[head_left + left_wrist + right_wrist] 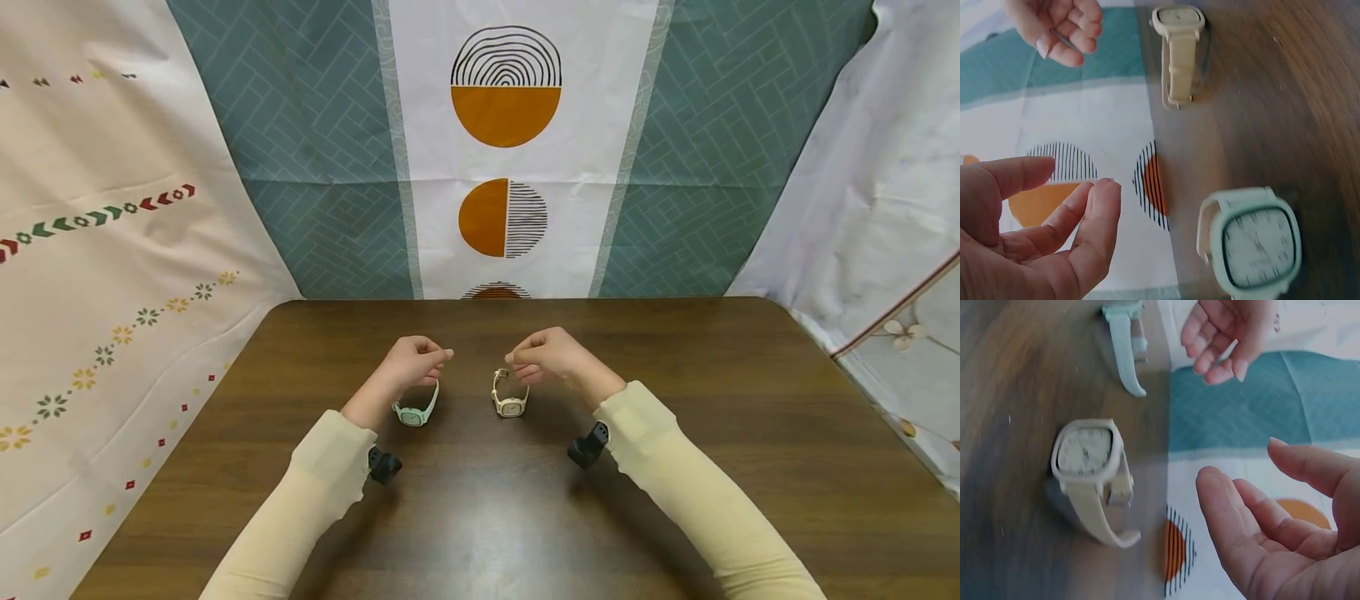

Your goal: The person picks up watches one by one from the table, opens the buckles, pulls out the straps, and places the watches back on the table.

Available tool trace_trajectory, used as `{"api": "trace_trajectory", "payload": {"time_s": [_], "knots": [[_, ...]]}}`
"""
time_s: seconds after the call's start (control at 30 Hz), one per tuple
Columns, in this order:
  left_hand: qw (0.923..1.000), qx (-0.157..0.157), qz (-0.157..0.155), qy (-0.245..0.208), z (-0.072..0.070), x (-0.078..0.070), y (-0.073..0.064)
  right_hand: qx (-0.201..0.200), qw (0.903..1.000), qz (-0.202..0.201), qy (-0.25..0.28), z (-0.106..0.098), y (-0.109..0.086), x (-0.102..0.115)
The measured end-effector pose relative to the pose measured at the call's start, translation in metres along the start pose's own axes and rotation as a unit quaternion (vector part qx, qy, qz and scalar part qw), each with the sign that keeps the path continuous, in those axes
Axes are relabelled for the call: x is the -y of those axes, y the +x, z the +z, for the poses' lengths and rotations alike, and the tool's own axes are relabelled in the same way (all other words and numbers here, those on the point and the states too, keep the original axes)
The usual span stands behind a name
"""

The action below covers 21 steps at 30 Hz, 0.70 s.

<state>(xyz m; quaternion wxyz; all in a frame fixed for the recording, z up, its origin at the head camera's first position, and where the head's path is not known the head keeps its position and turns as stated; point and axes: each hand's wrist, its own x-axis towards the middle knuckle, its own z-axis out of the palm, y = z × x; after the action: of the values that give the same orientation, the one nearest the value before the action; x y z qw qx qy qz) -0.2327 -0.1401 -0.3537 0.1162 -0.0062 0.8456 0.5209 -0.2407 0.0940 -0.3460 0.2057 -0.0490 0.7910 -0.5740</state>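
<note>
While both hands are hovering above the table [675,500], I am keeping my left hand [411,360] and my right hand [542,354] apart, each with loosely curled fingers and nothing held between them. In the wrist views the fingers [1094,215] of the left hand and the fingers [1244,515] of the right hand are showing bare and relaxed.

The mint-green watch [415,410] is lying on the table just below my left hand, and the cream watch [509,400] is lying just below my right hand. The two watches are sitting near each other, not touching, each with its face turned up and its strap curving away.

Behind the table, patterned cloths [506,150] are hanging as a backdrop.

Risk assessment: I am judging that each curved strap is giving the watch an unsteady rest, so a pinch placed off-centre could be tipping or skidding it across the smooth wood. Because the watches are lying close together, a wide reach could be knocking one into the other.
</note>
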Motion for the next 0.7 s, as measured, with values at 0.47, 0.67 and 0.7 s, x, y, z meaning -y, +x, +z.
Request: {"api": "trace_trajectory", "payload": {"time_s": [0.47,0.67,0.7], "knots": [[0.9973,0.049,0.029,-0.047,0.046,-0.031,0.007,-0.038,0.9992,0.014,0.000,-0.056,-0.007,-0.020],[0.9930,0.080,0.031,-0.082,0.068,-0.041,0.011,-0.049,0.9982,0.020,-0.026,-0.073,-0.008,-0.030],[0.9927,0.083,0.029,-0.083,0.072,-0.042,0.011,-0.052,0.9979,0.023,-0.032,-0.076,-0.008,-0.032]]}}
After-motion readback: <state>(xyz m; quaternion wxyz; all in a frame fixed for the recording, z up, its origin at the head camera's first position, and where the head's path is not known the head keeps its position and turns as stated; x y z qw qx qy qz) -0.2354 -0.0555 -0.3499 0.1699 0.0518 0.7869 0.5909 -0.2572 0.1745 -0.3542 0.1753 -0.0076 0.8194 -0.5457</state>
